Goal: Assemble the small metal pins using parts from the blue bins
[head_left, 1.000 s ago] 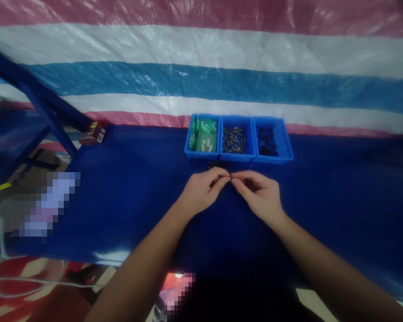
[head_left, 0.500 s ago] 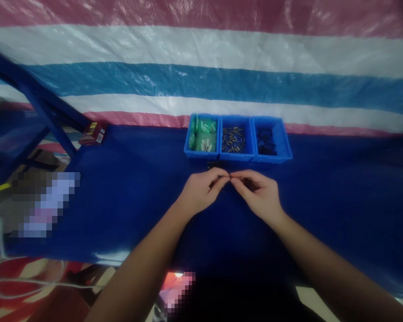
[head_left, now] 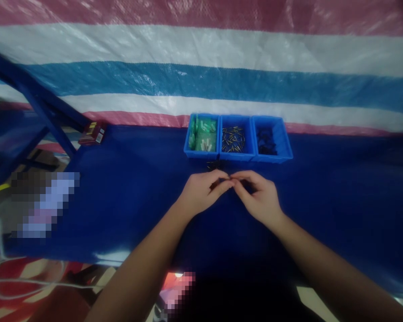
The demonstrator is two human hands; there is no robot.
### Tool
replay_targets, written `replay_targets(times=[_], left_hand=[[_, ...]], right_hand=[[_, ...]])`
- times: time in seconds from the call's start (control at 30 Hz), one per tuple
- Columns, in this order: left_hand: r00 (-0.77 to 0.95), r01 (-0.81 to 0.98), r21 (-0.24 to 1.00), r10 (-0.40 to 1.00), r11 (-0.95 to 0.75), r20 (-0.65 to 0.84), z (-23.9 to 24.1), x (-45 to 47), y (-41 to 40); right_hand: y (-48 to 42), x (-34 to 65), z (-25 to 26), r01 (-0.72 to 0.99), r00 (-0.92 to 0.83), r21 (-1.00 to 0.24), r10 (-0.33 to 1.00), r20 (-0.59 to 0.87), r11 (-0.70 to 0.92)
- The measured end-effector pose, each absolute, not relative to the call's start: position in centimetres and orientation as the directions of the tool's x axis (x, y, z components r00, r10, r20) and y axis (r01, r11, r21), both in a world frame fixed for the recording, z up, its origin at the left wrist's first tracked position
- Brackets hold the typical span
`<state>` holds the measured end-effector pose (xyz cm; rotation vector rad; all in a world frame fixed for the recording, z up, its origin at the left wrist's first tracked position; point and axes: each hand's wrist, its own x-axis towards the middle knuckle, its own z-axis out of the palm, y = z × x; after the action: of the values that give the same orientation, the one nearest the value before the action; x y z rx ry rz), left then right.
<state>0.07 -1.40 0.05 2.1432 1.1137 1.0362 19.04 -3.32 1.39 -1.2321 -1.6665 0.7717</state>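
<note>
My left hand (head_left: 204, 190) and my right hand (head_left: 260, 197) meet fingertip to fingertip above the blue tabletop (head_left: 130, 197). Both are closed in a pinch, thumb against forefinger. Whatever sits between the fingertips is too small and too hidden to name. Just beyond my left fingers lies a small dark cluster of pieces (head_left: 213, 165) on the table, partly covered by the hand. Behind the hands stand three blue bins in a row: one with green bags and small white pieces (head_left: 206, 144), one with many thin brass-and-dark pins (head_left: 233, 139), one with black parts (head_left: 267, 141).
A dark red box (head_left: 92, 133) rests at the table's back left, beside a blue metal frame (head_left: 42, 107). A striped plastic sheet (head_left: 201, 49) hangs behind the table. White cables (head_left: 27, 281) run below the left front edge.
My fingertips have shifted slightly, and the left thumb now reaches further right to the right fingertips. A little more of the dark cluster shows. The bins have not moved.
</note>
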Motion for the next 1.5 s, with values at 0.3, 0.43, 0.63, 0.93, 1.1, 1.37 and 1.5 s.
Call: replay_targets(times=[0.3,0.43,0.63,0.93,1.1,1.37,1.5], left_hand=[[0.386,0.472,0.649,0.801,-0.597,0.456,-0.4,0.5,-1.6],[0.403,0.476,0.633,0.791,-0.611,0.46,0.0,0.4,-1.6],[0.412,0.467,0.663,0.807,-0.585,0.423,0.3,0.3,-1.7],[0.4,0.467,0.692,0.829,-0.55,0.39,0.5,0.3,-1.8],[0.376,0.499,0.674,0.837,-0.544,0.397,0.3,0.2,-1.7],[0.401,0.52,0.658,0.836,-0.545,0.375,0.4,0.0,-1.4],[0.384,0.517,0.667,0.842,-0.536,0.378,0.4,0.1,-1.5]], right_hand=[[-3.5,19.5,0.9,0.164,-0.17,-0.981,0.983,0.076,0.104],[-3.5,19.6,1.2,0.231,-0.149,-0.956,0.977,0.152,0.183],[-3.3,19.5,1.9,0.353,-0.136,-0.903,0.968,0.209,0.244],[-3.4,19.5,2.1,0.362,-0.168,-0.915,0.978,0.121,0.176],[-3.3,19.2,1.9,0.345,-0.131,-0.921,0.981,0.141,0.179],[-3.4,19.4,1.9,0.271,-0.145,-0.957,0.987,0.066,0.104],[-3.2,19.1,2.1,0.191,-0.122,-0.981,0.992,-0.007,0.017]])
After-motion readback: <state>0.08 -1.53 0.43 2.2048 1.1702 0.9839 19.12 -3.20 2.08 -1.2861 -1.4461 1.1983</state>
